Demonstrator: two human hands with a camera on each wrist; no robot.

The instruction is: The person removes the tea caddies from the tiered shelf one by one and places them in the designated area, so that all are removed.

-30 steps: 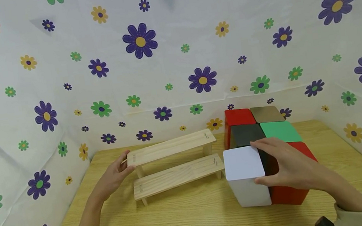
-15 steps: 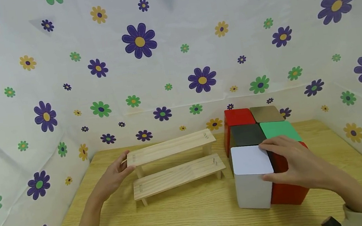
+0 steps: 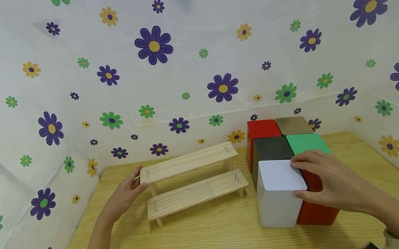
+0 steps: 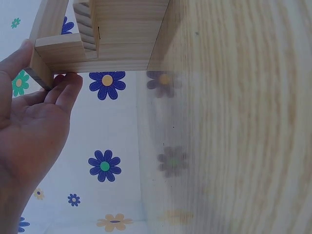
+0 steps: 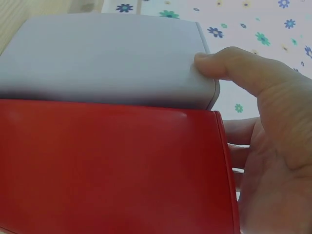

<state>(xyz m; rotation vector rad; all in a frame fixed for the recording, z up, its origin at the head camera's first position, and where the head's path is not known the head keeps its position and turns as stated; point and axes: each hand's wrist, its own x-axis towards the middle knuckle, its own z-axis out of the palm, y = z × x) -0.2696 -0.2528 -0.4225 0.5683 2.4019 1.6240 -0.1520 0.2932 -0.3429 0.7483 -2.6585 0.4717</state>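
Observation:
In the head view my left hand (image 3: 124, 196) grips the left end of the upper board of a two-step wooden shelf (image 3: 196, 193). The left wrist view shows thumb and fingertips on either side of the board's end (image 4: 43, 68). My right hand (image 3: 335, 180) holds a white box (image 3: 278, 208) near its top. Its thumb presses the box's front face in the right wrist view; the other fingers are mostly hidden. The white box leans slightly right, close against a red box (image 3: 316, 212), which the hand partly covers.
Behind the white box stand a black box (image 3: 271, 148), a green box (image 3: 308, 143), another red box (image 3: 263, 129) and a brown box (image 3: 294, 125), packed together. Flower-printed cloth (image 3: 191, 59) encloses the wooden table (image 3: 199, 245) at the back and sides.
My right hand has moved right with the white box, bringing it up beside the red box, and its top now tips rightward. The left hand and the shelf have stayed still.

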